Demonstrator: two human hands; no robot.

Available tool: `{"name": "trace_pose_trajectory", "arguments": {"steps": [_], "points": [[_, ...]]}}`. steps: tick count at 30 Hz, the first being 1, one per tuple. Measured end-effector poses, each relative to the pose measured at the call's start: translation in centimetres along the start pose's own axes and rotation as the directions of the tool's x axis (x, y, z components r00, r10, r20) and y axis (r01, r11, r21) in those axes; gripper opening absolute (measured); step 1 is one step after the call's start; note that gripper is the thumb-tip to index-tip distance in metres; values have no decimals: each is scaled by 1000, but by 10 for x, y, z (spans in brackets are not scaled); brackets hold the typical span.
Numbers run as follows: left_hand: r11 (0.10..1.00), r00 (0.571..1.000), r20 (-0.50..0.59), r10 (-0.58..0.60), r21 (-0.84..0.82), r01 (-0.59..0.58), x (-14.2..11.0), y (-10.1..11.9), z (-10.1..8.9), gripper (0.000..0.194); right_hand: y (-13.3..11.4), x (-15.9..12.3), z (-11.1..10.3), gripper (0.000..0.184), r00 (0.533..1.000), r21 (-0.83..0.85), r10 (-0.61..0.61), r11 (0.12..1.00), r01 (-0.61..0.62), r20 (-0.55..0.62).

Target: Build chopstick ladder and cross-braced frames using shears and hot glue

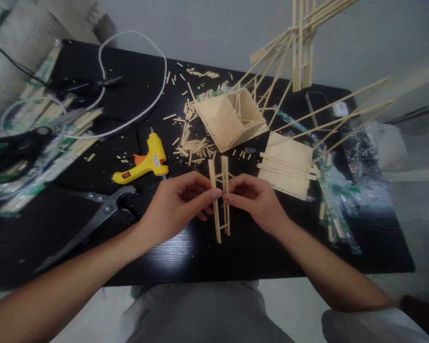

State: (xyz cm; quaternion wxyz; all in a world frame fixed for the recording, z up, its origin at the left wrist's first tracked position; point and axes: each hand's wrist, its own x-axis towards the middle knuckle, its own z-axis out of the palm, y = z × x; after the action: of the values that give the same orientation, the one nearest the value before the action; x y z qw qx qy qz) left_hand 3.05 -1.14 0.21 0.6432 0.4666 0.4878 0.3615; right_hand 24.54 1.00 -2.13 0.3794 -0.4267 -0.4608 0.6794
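A small frame of thin wooden sticks (216,219) stands upright between my hands, its long strips joined by short crosspieces. My left hand (180,197) grips its left side, thumb pressed on the strip. On the right side, my right hand (253,200) pinches the frame with thumb and forefinger. Left of my left hand lies a yellow glue gun (146,159) with an orange trigger. Just beyond the frame sits a wooden box-like piece (232,116) made of sticks. A flat wooden panel (289,162) with sticks across it lies to the right.
Grey pliers (107,208) and black-handled scissors (43,131) lie on the left of the black table (186,257). Cut stick pieces (196,145) are scattered behind the frame. A tall stick structure (302,47) rises at the back right; plastic wrappers (338,200) lie at the right.
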Motion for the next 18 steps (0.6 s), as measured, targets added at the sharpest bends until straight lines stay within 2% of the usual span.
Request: {"name": "trace_pose_trajectory", "arguments": {"steps": [6, 18], "points": [[999, 1000, -14, 24, 48, -23, -2, -1, 0, 28, 0, -1, 0, 31, 999, -42, -30, 999, 31, 14], [999, 999, 4, 40, 34, -40, -1, 0, -1, 28, 3, -1, -1, 29, 999, 12, -24, 1000, 24, 22]]}}
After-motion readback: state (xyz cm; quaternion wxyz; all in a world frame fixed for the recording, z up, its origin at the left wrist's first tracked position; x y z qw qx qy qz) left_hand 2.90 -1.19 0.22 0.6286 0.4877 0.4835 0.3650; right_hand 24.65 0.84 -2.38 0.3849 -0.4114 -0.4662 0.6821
